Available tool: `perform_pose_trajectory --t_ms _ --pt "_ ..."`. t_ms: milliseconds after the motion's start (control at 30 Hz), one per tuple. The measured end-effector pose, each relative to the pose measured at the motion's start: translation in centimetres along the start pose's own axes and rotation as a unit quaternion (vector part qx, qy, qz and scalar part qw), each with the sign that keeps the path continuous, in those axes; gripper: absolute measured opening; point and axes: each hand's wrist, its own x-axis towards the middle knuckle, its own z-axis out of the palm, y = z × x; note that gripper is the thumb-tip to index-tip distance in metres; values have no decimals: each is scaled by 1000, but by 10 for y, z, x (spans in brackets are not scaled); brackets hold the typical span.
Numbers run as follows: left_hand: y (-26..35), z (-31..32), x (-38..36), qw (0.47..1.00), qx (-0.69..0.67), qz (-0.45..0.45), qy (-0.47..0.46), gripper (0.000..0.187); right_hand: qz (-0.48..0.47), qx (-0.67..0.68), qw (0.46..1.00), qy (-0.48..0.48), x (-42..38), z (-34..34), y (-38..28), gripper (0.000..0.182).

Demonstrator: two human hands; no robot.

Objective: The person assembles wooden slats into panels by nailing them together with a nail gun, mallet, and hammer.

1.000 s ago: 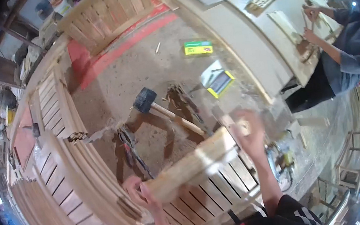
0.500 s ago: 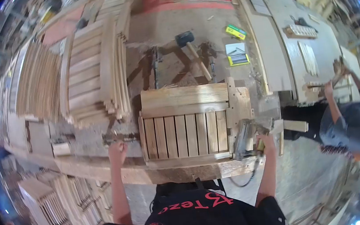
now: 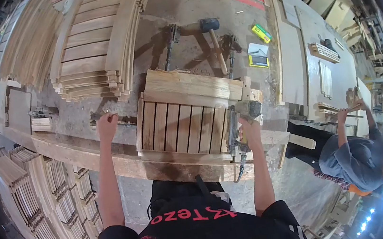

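Note:
A slatted wooden panel point(image 3: 178, 126) lies on the workbench point(image 3: 84, 144) in front of my body, a wide board point(image 3: 192, 86) along its far side. My right hand point(image 3: 250, 133) is wrapped round the handle of a nail gun point(image 3: 249, 108), which stands over the panel's right end with its hose hanging at the bench edge. Left of the panel, my left hand point(image 3: 107, 125) is closed above a metal clamp bar point(image 3: 124, 120); anything inside its fingers is too small to make out.
Beyond the panel lie a mallet point(image 3: 216, 45), a green-yellow box point(image 3: 262, 33) and an open yellow box point(image 3: 259, 60). Stacked slatted panels point(image 3: 88, 41) stand at far left. A co-worker point(image 3: 349, 157) handles wood at another table on the right.
The nail gun and my right hand have moved left, onto the panel's right end. The panel now looks tilted as the camera view has turned. My left hand stays closed, left of the panel.

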Motion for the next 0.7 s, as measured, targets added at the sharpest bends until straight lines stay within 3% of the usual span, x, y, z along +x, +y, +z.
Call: perform_pose_trajectory --t_ms 400,533,700 --pt "-6 4 0 998 -42 -33 33 24 -17 -36 999 23 -9 12 -5 16" --pt "-2 3 0 997 -45 -34 53 24 -39 2 998 -48 -5 33 -9 17" --pt "-10 11 1 994 -70 -35 73 25 -46 -81 992 -91 -9 69 -25 18"
